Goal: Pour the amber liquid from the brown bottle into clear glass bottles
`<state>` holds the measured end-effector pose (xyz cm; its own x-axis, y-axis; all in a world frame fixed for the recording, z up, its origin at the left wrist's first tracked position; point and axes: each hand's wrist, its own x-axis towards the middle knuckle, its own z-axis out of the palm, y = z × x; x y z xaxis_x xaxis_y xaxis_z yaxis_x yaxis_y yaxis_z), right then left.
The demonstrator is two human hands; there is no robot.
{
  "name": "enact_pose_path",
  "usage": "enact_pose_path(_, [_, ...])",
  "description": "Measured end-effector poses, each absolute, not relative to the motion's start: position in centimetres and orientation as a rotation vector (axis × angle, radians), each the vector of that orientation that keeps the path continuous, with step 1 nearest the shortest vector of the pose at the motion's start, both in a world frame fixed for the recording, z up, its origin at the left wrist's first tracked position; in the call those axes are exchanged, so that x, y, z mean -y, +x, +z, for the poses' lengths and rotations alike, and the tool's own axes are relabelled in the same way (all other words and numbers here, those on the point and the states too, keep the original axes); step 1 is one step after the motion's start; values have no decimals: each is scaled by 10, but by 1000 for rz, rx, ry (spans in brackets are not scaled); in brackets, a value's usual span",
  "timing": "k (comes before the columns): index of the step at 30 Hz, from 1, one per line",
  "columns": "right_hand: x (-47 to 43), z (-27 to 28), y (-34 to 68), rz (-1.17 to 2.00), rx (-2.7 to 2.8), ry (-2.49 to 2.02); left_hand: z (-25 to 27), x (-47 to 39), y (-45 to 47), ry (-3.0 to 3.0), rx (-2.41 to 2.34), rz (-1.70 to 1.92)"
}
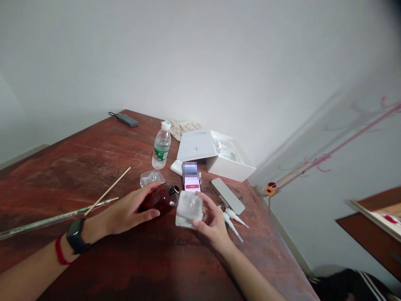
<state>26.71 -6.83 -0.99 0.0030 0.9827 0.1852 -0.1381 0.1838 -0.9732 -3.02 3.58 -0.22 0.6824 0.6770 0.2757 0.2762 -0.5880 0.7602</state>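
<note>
Above the reddish surface [125,271], our left hand [130,211] curls its fingers round the tilted brown bottle [161,200], its neck [174,190] just beside the clear square container [189,205] that our right hand's [215,225] fingers grip. We seem to be aligning them; next, the tilt wants careful control.
</note>
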Motion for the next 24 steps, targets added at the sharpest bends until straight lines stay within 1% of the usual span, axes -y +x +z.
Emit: enact_pose_path(24, [69, -11, 270, 1160, 1203, -978, -4, -37, -29, 2197, -712, 752])
